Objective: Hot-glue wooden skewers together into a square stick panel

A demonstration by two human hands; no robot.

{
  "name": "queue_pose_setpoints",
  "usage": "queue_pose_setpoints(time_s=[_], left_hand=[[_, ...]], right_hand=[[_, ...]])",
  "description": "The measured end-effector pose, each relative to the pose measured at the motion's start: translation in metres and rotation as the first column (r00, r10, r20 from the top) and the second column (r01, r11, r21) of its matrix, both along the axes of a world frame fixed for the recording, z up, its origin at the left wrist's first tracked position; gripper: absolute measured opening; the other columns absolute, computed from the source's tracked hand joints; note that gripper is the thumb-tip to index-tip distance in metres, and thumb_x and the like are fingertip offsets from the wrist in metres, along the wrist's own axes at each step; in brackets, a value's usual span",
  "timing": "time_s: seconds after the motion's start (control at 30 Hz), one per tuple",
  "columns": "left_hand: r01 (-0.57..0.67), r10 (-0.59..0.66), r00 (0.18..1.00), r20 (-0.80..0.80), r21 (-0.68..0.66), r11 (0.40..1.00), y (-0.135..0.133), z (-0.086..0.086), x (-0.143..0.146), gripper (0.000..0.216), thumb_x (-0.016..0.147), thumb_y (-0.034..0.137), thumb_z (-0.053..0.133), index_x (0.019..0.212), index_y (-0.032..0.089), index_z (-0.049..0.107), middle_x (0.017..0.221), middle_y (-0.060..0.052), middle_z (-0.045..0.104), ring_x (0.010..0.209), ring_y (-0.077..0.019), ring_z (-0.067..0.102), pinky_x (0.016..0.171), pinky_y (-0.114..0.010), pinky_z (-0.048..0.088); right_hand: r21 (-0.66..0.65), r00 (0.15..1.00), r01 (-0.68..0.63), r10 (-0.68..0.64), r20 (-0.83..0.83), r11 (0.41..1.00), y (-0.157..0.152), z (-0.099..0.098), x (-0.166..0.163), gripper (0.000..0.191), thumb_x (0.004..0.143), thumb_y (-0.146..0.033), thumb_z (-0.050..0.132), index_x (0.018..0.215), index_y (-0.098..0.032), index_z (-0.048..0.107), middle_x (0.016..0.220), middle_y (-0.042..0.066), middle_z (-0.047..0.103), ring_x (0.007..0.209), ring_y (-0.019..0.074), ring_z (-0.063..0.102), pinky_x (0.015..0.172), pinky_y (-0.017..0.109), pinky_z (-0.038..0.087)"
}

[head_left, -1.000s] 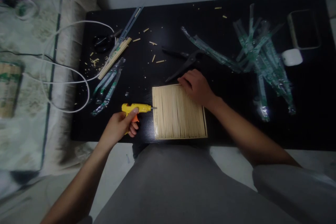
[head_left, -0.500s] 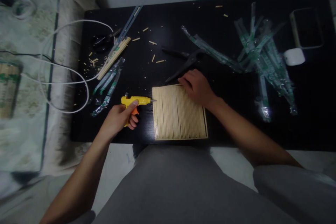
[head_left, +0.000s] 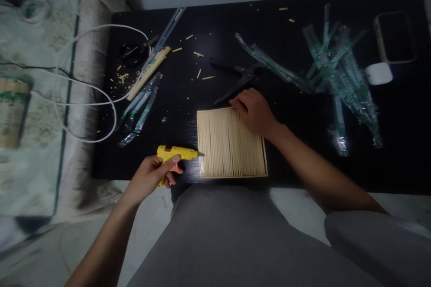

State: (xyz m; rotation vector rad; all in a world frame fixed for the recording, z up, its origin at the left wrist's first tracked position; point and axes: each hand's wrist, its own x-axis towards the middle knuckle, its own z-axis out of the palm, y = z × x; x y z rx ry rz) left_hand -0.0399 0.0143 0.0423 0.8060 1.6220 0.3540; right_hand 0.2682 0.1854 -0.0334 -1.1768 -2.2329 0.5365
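Observation:
My left hand [head_left: 153, 177] grips a yellow glue gun [head_left: 175, 154] with an orange trigger. Its nozzle touches the lower left edge of a square panel of pale wooden sticks [head_left: 230, 143] lying on the black table [head_left: 208, 94]. My right hand [head_left: 254, 110] rests on the panel's top right corner with curled fingers pressing it down. Just beyond that hand lie black pliers [head_left: 240, 76].
A bundle of loose sticks [head_left: 148, 71] and plastic wrappers [head_left: 139, 107] lie at the left with a white cable [head_left: 97, 94]. Several green wrappers [head_left: 333, 71] are strewn at the right, beside a phone [head_left: 393, 38] and a white charger [head_left: 379, 73]. Small stick cuttings dot the table.
My left hand has drawn the glue gun down along the panel's left edge toward the table's front. My right hand has stayed put on the panel.

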Motion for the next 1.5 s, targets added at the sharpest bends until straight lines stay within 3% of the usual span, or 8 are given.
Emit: queue_pose_setpoints(time_s=[0.17, 0.47, 0.73, 0.97, 1.13, 1.33, 1.4, 1.5], left_hand=[[-0.085, 0.086, 0.996, 0.0, 0.182, 0.98, 0.01, -0.002, -0.001, 0.044, 0.089, 0.057, 0.069, 0.082, 0.015, 0.08, 0.052, -0.003, 0.064, 0.042, -0.012, 0.052, 0.044, -0.023, 0.041], [0.019, 0.037, 0.987, -0.154, 0.346, 0.938, 0.041, -0.004, 0.005, 0.047, 0.096, 0.053, 0.06, 0.067, 0.018, 0.069, 0.044, 0.002, 0.051, 0.04, -0.0106, 0.046, 0.046, -0.023, 0.037], [0.072, -0.008, 0.978, -0.21, 0.303, 0.95, 0.042, -0.003, 0.005, 0.052, 0.098, 0.054, 0.056, 0.059, 0.019, 0.06, 0.039, 0.002, 0.048, 0.039, -0.01, 0.044, 0.047, -0.023, 0.036], [0.075, -0.025, 0.978, -0.209, 0.239, 0.968, 0.018, -0.009, -0.003, 0.058, 0.097, 0.057, 0.06, 0.053, 0.02, 0.055, 0.04, 0.002, 0.047, 0.039, -0.0091, 0.042, 0.045, -0.023, 0.031], [0.006, 0.025, 0.989, -0.146, 0.21, 0.978, 0.0, -0.014, -0.004, 0.06, 0.095, 0.059, 0.064, 0.051, 0.02, 0.051, 0.044, 0.002, 0.047, 0.041, -0.0088, 0.04, 0.043, -0.024, 0.029], [0.034, -0.012, 0.991, -0.132, 0.17, 0.985, -0.022, -0.016, -0.007, 0.067, 0.095, 0.06, 0.063, 0.044, 0.021, 0.046, 0.039, 0.003, 0.041, 0.041, -0.0081, 0.036, 0.045, -0.023, 0.03], [0.032, -0.013, 0.992, -0.128, 0.153, 0.988, -0.026, -0.013, -0.007, 0.066, 0.094, 0.06, 0.063, 0.044, 0.021, 0.047, 0.039, 0.002, 0.042, 0.04, -0.0082, 0.037, 0.044, -0.023, 0.031], [0.029, -0.018, 0.996, -0.088, 0.121, 0.992, -0.026, -0.007, -0.005, 0.056, 0.092, 0.06, 0.064, 0.054, 0.019, 0.062, 0.041, 0.001, 0.049, 0.039, -0.0099, 0.043, 0.046, -0.023, 0.037]], right_hand=[[0.011, 1.0, -0.015, 0.015, -0.004, 1.0, 0.001, 0.0, 0.0, 0.034, 0.109, -0.038, 0.046, 0.079, -0.024, 0.055, 0.082, 0.006, 0.063, 0.084, 0.0245, 0.055, 0.083, 0.042, 0.045], [0.011, 1.0, -0.02, 0.02, -0.015, 1.0, 0.0, 0.001, 0.0, 0.032, 0.108, -0.036, 0.047, 0.079, -0.024, 0.053, 0.081, 0.005, 0.061, 0.082, 0.023, 0.054, 0.083, 0.04, 0.044], [0.0, 0.999, -0.024, 0.024, -0.024, 1.0, 0.0, 0.003, 0.0, 0.032, 0.108, -0.035, 0.047, 0.079, -0.024, 0.053, 0.081, 0.005, 0.061, 0.082, 0.0227, 0.054, 0.084, 0.041, 0.044], [-0.003, 1.0, -0.006, 0.006, -0.01, 1.0, 0.0, 0.001, -0.001, 0.032, 0.108, -0.036, 0.047, 0.079, -0.023, 0.054, 0.082, 0.006, 0.061, 0.085, 0.0242, 0.054, 0.085, 0.042, 0.044], [-0.001, 1.0, -0.009, 0.009, 0.003, 1.0, -0.001, 0.002, 0.0, 0.033, 0.108, -0.037, 0.047, 0.08, -0.023, 0.055, 0.082, 0.006, 0.062, 0.086, 0.0245, 0.055, 0.085, 0.042, 0.044], [-0.013, 1.0, -0.004, 0.003, -0.002, 1.0, 0.0, 0.002, 0.0, 0.034, 0.109, -0.038, 0.046, 0.079, -0.024, 0.055, 0.082, 0.006, 0.061, 0.086, 0.0241, 0.055, 0.086, 0.041, 0.044], [-0.016, 1.0, -0.004, 0.004, -0.002, 1.0, 0.0, 0.002, 0.0, 0.034, 0.109, -0.038, 0.046, 0.078, -0.024, 0.054, 0.081, 0.005, 0.061, 0.086, 0.0239, 0.054, 0.086, 0.041, 0.044], [-0.018, 1.0, -0.014, 0.013, -0.007, 1.0, 0.0, 0.003, 0.0, 0.034, 0.108, -0.037, 0.047, 0.078, -0.024, 0.053, 0.081, 0.005, 0.06, 0.084, 0.0237, 0.054, 0.086, 0.041, 0.044]])
